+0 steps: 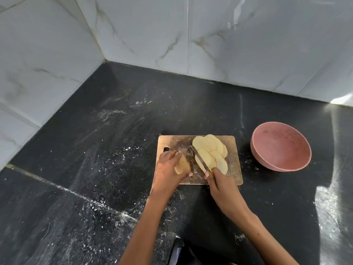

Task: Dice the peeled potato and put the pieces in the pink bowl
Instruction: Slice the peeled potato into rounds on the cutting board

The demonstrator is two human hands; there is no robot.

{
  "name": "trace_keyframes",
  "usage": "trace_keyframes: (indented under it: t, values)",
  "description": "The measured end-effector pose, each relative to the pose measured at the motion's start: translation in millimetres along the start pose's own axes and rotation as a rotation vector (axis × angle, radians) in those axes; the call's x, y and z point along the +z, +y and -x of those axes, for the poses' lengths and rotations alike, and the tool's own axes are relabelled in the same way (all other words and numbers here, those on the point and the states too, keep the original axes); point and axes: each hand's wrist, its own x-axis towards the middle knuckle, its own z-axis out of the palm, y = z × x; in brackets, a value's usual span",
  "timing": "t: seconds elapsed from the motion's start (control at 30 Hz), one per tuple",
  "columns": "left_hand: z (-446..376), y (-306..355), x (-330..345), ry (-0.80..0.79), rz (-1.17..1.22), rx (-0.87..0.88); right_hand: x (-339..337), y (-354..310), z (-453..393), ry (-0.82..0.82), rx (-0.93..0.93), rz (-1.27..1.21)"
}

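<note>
Black speckled tabletop (114, 169), slicing step: left hand (168, 169) grip curled round unsliced potato end (182, 165), right hand (222, 185) clasps yellow-handled knife (199, 159) beside fanned slices (210, 152) on wooden board (234, 169); next crosscut into dice, pink bowl (281, 149) holds none.

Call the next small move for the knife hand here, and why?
Probably bring the knife back left to the potato end piece and cut another slice. The left hand grips that uncut piece on the cutting board, the blade lies against the slices fanned to its right, and the pink bowl holds no pieces, so dicing looks some way off.
</note>
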Motion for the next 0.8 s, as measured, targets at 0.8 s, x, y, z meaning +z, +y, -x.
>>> trace_keyframes:
  t: [0.8]
  values:
    - [20.3,-13.9,-5.0,-0.027,-0.075,0.175,11.2,-19.1,-4.0,-0.064,0.046,0.153]
